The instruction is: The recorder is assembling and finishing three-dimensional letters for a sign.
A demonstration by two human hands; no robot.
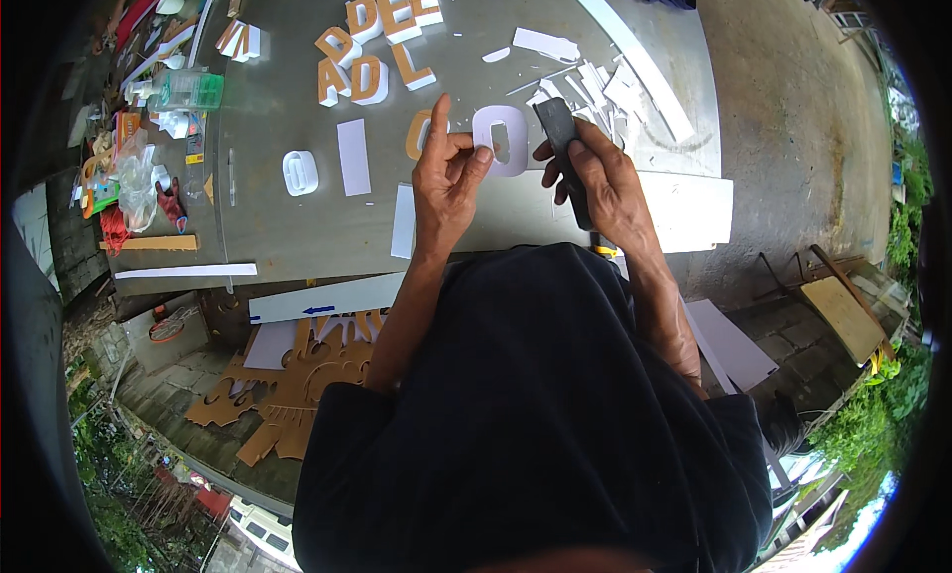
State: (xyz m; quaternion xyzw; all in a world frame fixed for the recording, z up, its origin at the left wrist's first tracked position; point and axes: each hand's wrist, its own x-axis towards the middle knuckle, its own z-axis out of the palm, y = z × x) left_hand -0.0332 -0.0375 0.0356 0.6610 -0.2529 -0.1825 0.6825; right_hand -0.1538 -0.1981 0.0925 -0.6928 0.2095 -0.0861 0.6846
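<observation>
My left hand (451, 181) pinches the edge of a white, rounded ring-shaped letter cutout (514, 165) between thumb and fingers, its index finger pointing up. The cutout stands over the table with its opening facing me. Gripped in my right hand (607, 171) is a dark oblong block (578, 201), tilted, its upper end close to the cutout but apart from it. Partly hidden behind my left hand lies a brown-faced ring-shaped letter (414, 137). To the left, a white ring-shaped piece (299, 173) and a white rectangular strip (353, 158) lie on the table.
Several brown-faced, white-sided block letters (369, 81) stand at the far side of the metal-grey table (268, 226). White offcuts (601, 85) lie at the far right near a long white strip (645, 67). A green-tinted bottle (188, 90) and clutter crowd the left edge. Brown cut sheets (322, 375) lie below.
</observation>
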